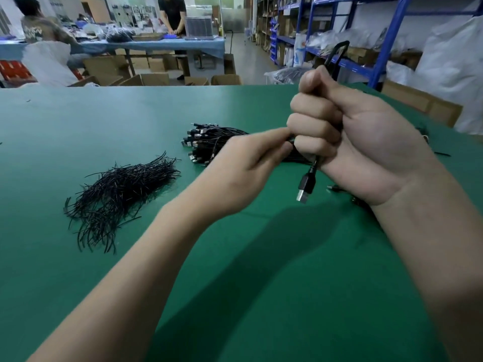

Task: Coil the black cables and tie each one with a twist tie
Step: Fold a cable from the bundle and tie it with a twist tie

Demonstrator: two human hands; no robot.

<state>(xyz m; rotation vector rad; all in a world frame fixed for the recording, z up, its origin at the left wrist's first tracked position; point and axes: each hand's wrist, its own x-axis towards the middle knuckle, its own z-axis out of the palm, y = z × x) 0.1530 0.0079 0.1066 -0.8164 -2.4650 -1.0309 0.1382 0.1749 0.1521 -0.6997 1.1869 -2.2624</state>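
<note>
Over table (235,296), right hand (347,142) clenches cable (308,180), left hand (243,168) pinches it.

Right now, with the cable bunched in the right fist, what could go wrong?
The USB plug hangs free below the right hand gripping the cable; that tail may slide out of the coil. The left hand pinches the cable tight against the fist, with no tie plainly visible; a wrap there might miss strands.

hands (243,163) (360,142): 2 | held cable (307,182): 1 | twist-tie pile (117,194): 1 | cable pile (209,145): 1 | people behind (39,24) (172,11): 2
</note>
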